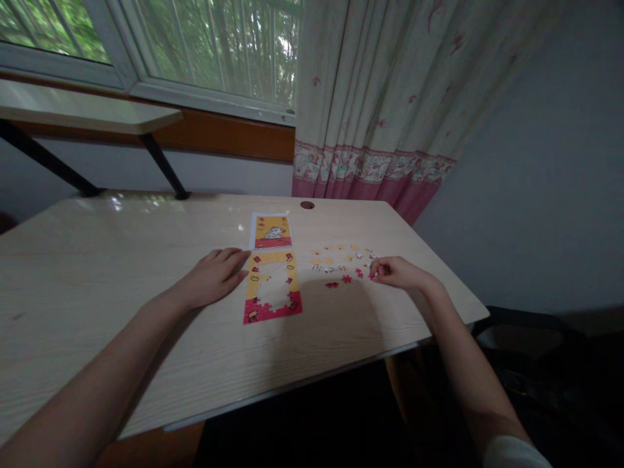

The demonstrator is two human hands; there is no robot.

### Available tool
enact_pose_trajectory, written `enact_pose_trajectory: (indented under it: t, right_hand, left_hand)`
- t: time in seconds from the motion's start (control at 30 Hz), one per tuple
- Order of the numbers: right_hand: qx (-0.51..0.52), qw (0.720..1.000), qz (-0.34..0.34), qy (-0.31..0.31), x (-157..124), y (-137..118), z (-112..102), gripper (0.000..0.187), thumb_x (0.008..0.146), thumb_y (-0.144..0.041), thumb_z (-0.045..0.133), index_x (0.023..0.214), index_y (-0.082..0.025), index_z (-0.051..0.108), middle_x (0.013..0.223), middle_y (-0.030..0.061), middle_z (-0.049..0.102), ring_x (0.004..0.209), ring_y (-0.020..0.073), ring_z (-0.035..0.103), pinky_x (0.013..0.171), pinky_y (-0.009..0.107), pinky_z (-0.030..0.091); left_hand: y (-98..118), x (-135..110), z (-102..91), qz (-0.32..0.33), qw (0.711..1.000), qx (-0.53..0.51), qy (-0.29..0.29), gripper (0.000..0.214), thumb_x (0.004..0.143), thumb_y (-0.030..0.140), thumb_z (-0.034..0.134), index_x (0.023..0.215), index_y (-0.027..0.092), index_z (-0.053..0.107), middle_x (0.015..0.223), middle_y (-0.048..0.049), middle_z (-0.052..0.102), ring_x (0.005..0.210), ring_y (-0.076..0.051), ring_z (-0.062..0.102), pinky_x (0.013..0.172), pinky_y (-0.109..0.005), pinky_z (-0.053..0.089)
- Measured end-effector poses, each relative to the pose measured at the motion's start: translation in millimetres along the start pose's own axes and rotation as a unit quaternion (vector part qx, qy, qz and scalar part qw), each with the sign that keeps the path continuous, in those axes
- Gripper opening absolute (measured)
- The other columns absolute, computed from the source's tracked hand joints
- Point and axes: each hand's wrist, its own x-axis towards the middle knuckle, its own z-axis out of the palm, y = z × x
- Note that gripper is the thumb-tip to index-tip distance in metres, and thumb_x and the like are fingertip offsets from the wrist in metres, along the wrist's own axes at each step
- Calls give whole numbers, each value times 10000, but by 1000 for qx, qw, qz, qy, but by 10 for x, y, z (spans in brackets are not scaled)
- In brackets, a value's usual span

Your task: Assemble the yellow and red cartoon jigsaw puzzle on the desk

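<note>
**A:** How is the left hand sitting?

**B:** The left hand [214,276] is lying palm down on the pale wooden table [121,273], with the forearm coming in from the near edge. The fingers are lying straight and the grip is released. The fingertips are resting right at the left border of the rectangular yellow-and-red jigsaw frame [273,311], which is lying midway between the table's near and far edges.

**A:** And the right hand?

**B:** The right hand [397,273] is reaching in near the table's right edge, wrist low, fingers curling together at the scattered yellow, white and red loose jigsaw pieces [341,260]. The fingertips are meeting at a small red piece [372,276]. Whether the grip is actually pinching it, I cannot tell.

**A:** Anything else nearby?

**B:** A small yellow-and-red picture card [272,231] is lying just beyond the frame, toward the far edge.
</note>
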Motion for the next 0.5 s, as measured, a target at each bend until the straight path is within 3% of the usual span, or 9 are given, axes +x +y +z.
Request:
enact_pose_trajectory:
  t: [0.23, 0.37, 0.5]
  right_hand:
    - [-61, 998, -5, 34, -11, 13, -8, 264, 795, -384, 544, 666, -155, 564, 580, -10, 516, 533, 93, 405, 523, 226, 292]
    - [-48, 998, -11, 50, -62, 91, -73, 222, 808, -338, 521, 766, -146, 625, 629, 2, 543, 564, 103, 437, 539, 226, 320]
    - [-25, 999, -12, 28, -77, 80, -82, 237, 769, -299, 567, 917, -143, 666, 675, 6, 556, 591, 107, 455, 560, 225, 343]
  left_hand:
    - [40, -1, -36, -11, 1000, -2, -3, 554, 903, 456, 264, 1286, 116, 476, 1273, -147, 525, 1153, -289, 480, 962, -397, 382]
    - [54, 0, -53, -9, 1000, 0, -13, 561, 906, 449, 251, 1292, 104, 466, 1285, -157, 511, 1151, -292, 477, 972, -410, 369]
    - [62, 4, -63, -7, 1000, -4, -12, 551, 902, 442, 252, 1277, 110, 481, 1268, -157, 522, 1146, -292, 481, 972, -409, 367]
